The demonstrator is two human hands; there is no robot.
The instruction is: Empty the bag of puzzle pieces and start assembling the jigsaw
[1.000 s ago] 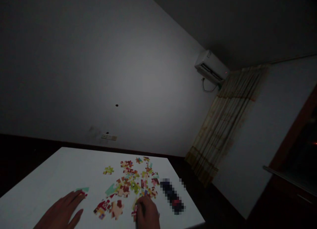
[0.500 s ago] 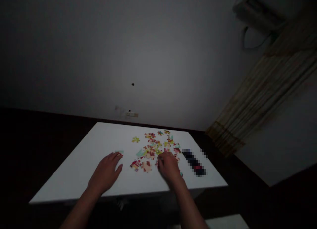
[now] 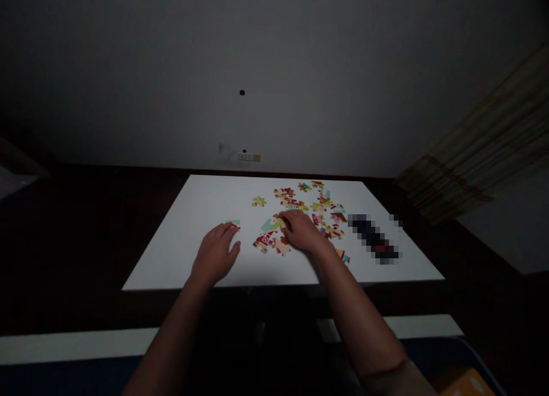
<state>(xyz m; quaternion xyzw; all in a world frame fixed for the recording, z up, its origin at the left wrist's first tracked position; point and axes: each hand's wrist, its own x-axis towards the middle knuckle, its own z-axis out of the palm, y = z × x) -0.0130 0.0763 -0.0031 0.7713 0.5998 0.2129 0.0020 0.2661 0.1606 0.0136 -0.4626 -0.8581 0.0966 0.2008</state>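
Right fingers [image 3: 288, 218] on jigsaw pieces [image 3: 270, 225]

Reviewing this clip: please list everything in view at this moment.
wall: one, grey, beyond the table
switch plate: one, pale, low on the wall
curtain: one, beige, upper right
table: one, white, ahead of the person
puzzle pieces: many, red, yellow, green and cream, scattered across the table
blurred object: one, dark, pixelated, right side of the table
orange object: one, orange, bottom right corner
left hand: one, bare, fingertips at a teal-and-red piece
right hand: one, bare, resting among the pieces
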